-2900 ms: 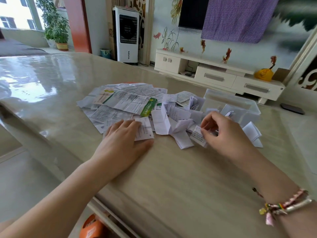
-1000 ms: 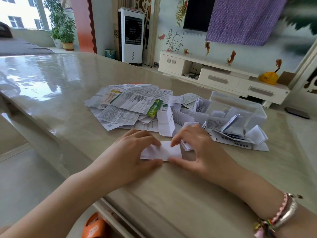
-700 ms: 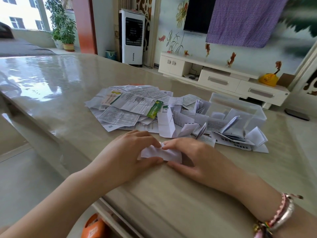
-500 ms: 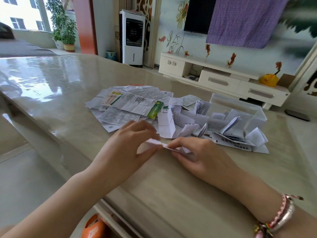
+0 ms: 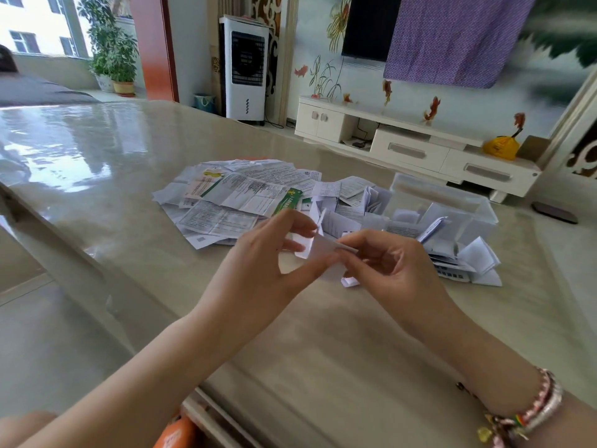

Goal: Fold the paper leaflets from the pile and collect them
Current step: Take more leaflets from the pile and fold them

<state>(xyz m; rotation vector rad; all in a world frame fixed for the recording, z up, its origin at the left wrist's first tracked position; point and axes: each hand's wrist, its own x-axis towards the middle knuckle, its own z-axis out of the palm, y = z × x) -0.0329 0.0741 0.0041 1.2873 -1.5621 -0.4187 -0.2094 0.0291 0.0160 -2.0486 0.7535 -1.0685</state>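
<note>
Folding step: both hands, left [image 5: 258, 266] and right [image 5: 384, 270], pinch one leaflet [image 5: 323, 250] above the worktop [image 5: 323, 350]; next, crease it, then drop it in the box [image 5: 452, 202].

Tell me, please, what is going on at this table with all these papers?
A person is folding paper leaflets. Both hands hold one small white folded leaflet lifted above the glossy beige table: the left hand pinches its left side and the right hand its right. Behind them lies a spread pile of flat printed leaflets, and to the right a clear plastic box with folded white leaflets in and around it. A small folded scrap lies on the table below the hands.
</note>
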